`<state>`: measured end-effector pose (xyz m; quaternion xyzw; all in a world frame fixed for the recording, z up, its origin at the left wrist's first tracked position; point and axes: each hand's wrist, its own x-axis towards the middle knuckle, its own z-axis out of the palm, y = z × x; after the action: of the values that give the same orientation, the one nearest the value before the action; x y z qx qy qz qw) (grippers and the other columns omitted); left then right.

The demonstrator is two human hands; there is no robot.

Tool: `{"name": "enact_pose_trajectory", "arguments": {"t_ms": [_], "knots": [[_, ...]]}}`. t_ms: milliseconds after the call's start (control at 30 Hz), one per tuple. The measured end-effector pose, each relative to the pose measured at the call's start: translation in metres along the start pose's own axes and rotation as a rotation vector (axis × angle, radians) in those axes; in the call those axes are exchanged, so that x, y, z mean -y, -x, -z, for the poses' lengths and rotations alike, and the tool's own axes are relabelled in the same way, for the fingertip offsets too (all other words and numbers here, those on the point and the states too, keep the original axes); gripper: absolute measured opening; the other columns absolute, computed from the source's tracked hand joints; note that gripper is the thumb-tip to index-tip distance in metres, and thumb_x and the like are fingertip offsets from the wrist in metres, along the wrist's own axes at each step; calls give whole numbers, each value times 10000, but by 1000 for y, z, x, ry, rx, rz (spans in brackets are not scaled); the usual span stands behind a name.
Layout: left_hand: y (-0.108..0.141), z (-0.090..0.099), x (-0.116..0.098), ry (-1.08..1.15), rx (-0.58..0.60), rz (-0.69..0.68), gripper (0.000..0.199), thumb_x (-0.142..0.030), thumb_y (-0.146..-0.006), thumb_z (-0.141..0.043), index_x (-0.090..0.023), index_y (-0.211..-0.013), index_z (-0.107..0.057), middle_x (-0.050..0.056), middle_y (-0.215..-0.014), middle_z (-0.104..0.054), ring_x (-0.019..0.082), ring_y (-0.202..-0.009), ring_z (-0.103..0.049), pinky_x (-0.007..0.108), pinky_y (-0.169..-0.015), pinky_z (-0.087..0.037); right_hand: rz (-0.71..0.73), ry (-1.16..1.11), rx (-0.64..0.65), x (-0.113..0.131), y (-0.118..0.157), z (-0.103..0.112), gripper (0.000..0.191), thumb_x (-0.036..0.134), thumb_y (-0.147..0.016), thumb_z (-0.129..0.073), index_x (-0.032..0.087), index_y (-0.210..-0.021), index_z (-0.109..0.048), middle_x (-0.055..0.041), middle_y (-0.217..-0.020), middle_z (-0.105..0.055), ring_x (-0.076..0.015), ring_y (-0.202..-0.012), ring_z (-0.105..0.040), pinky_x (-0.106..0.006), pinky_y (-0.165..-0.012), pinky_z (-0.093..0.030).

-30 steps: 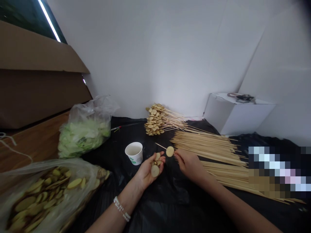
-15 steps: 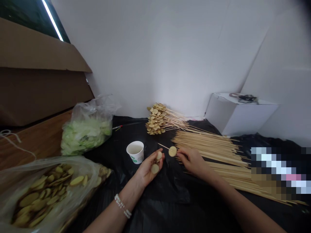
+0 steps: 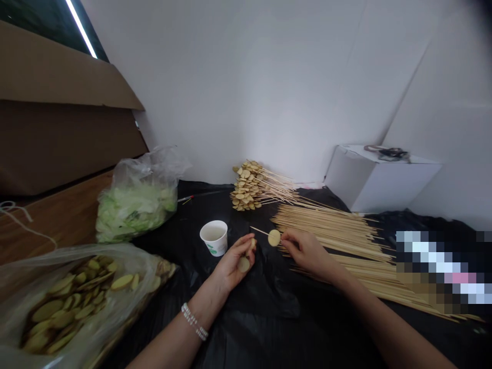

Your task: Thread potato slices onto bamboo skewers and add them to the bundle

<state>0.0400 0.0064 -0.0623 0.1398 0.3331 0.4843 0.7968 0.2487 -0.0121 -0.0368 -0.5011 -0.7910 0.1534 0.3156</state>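
My left hand (image 3: 235,262) is curled around a few pale potato slices (image 3: 243,264), one lying in the palm and another near the fingertips. To its right, my right hand (image 3: 305,251) pinches a wooden skewer (image 3: 258,230) whose bare tip points left, toward my left fingers. One round potato slice (image 3: 274,238) is threaded on that skewer, close to my right fingertips. Behind the hands lies a pile of threaded potato skewers (image 3: 248,187), slices to the left and sticks to the right. Bare skewers (image 3: 326,230) lie in rows beside and beneath my right hand.
A paper cup (image 3: 214,238) stands just left of my left hand. An open plastic bag of potato slices (image 3: 126,256) is at front left, with a bag of cut lettuce (image 3: 134,207) behind it. A white box (image 3: 384,179) stands at back right, against the wall.
The fingers of my left hand have closed more around the potato slices, covering part of them. My right hand and its skewer have barely moved.
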Motion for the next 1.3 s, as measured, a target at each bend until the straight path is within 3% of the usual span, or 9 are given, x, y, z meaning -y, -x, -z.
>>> {"name": "enact_pose_trajectory", "arguments": {"t_ms": [133,433,667,900,1300], "knots": [[1,-1,0,19,-39,-3,239,-17,-821,-530,-137,-1020,-588,57,-801,-604,113,-682,-644,161,-543,-540,11,1,1,-1,0,1,170,221,-874,-443,190,-757,-563,6,-677,-599,-129,-619,-518,-239,-579,-344],[-1,-1,-2,82,-65,14,76,-20,-808,-557,-81,-829,-596,77,-837,-622,81,-640,-622,106,-499,-510,44,25,32,-5,0,3,182,218,-876,-449,190,-765,-591,3,-687,-607,-132,-634,-526,-236,-598,-354],[-1,1,-2,43,16,-36,269,-23,-791,-589,-139,-1033,-608,49,-869,-630,61,-602,-595,112,-476,-489,68,31,45,-2,0,10,207,209,-874,-455,198,-818,-654,-12,-737,-662,-144,-675,-566,-248,-633,-380],[-2,1,-2,81,-22,-26,199,2,-774,-596,-121,-930,-616,34,-787,-620,58,-599,-581,120,-504,-486,71,61,73,-5,0,18,207,236,-866,-476,223,-832,-680,-5,-748,-686,-145,-665,-577,-248,-625,-379],[-1,1,-6,10,-30,-78,326,-50,-792,-604,-169,-1096,-604,23,-781,-617,78,-626,-618,113,-475,-494,65,102,96,-8,0,23,203,235,-857,-498,242,-831,-698,2,-753,-700,-147,-659,-587,-255,-621,-372]]}}
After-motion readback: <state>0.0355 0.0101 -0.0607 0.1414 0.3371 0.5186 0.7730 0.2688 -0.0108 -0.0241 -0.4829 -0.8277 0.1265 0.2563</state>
